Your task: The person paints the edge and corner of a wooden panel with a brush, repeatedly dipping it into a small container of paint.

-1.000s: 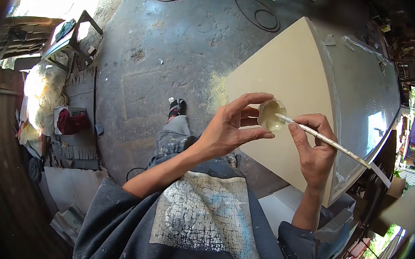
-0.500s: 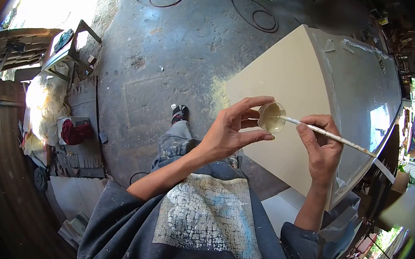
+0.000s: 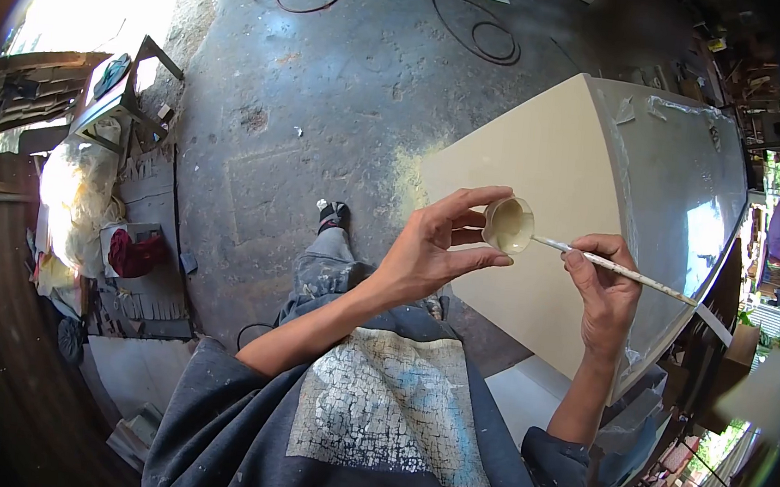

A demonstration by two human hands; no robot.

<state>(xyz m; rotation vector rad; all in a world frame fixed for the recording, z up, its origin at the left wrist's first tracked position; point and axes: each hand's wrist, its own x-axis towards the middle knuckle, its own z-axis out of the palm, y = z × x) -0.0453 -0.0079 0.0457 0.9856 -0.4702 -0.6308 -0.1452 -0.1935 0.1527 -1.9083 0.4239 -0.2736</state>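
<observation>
My left hand [image 3: 451, 237] is closed round a small clear cup [image 3: 509, 226], its mouth turned towards me. Pale, cream-coloured liquid coats the inside of the cup. Between thumb and fingers, my right hand [image 3: 604, 285] pinches a thin, paint-spotted stick [image 3: 633, 273], possibly a brush handle. The stick's left end meets the cup's right rim; its tip is hard to make out. Below and beyond both hands stands a large cream-coloured panel [image 3: 537, 154], the flat face of a big box-like piece.
Plastic film covers the grey side [image 3: 674, 176] of the big piece. A dark hose [image 3: 482, 43] lies coiled on the concrete floor [image 3: 328, 99]. To the left are a small bench [image 3: 124, 100], a clear plastic bundle [image 3: 78, 202] and a dark red cloth [image 3: 136, 251].
The stick's end has drawn back from inside the cup to its right rim. The cup has turned slightly. The large panel sits a little lower in view.
</observation>
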